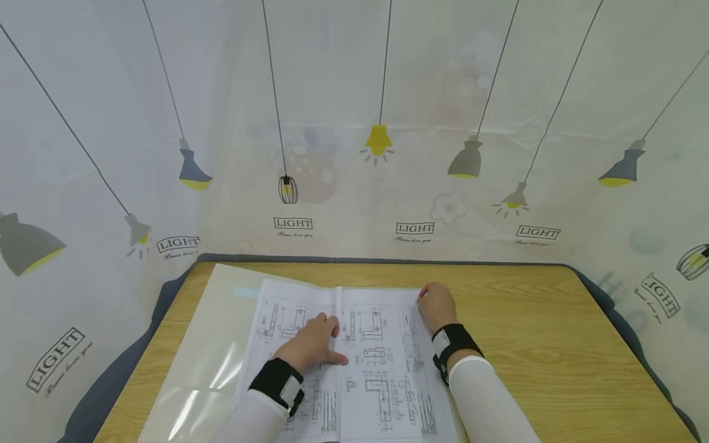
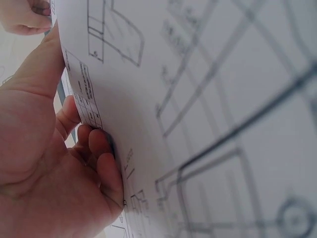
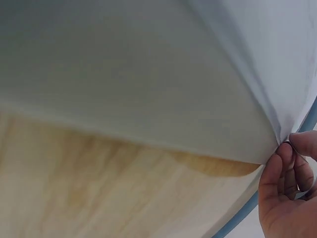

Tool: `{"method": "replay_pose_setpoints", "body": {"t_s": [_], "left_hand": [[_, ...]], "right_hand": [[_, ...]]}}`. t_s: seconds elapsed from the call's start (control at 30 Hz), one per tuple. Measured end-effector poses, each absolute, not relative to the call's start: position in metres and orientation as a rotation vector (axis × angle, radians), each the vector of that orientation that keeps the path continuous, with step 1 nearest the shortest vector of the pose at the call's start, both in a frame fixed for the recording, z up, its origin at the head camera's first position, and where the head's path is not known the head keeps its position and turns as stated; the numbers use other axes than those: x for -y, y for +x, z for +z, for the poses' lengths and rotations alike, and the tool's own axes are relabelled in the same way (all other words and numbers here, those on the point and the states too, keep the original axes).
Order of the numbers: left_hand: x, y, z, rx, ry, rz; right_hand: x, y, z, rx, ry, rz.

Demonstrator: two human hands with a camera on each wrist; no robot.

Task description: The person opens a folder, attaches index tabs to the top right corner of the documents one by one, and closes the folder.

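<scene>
An open booklet of technical drawings [image 1: 396, 363] lies on the table in the head view, its printed pages facing up. Across its left page, near the centre fold, rests my left hand [image 1: 312, 341], thumb reaching over the fold and fingers bent loosely. The left wrist view shows that palm [image 2: 59, 168] against the printed paper. At the upper right corner of the right page, my right hand [image 1: 437, 306] pinches the page edge. In the right wrist view, thumb and fingertips [image 3: 285, 151] meet on the sheet corner, with the pale page underside [image 3: 124, 89] beside them.
Under the booklet spreads a glossy cream cover [image 1: 205, 344] with a light blue strip on it. The wooden table [image 1: 554, 344] has a dark blue-grey edge at the back. A white curtain [image 1: 343, 74] printed with hanging lamps surrounds it.
</scene>
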State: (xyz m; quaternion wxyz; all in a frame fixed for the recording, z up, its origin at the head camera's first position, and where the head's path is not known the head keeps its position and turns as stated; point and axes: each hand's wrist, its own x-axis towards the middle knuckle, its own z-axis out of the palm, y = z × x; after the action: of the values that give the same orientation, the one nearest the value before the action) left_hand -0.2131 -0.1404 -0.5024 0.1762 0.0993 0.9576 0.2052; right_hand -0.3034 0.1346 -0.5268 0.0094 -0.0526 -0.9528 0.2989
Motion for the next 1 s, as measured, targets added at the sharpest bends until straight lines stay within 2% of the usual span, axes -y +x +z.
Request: {"method": "replay_pose_setpoints", "body": {"t_s": [0.6,1.0], "left_hand": [[0.139,-0.211,-0.499,-2.712,0.273,0.583],[0.140,-0.212,-0.502,-2.711,0.265,0.582]], "right_hand": [[-0.145,-0.298,-0.526,3.001,-0.113,0.669],[-0.151,-0.293,-0.525,2.960,0.130,0.430]]}}
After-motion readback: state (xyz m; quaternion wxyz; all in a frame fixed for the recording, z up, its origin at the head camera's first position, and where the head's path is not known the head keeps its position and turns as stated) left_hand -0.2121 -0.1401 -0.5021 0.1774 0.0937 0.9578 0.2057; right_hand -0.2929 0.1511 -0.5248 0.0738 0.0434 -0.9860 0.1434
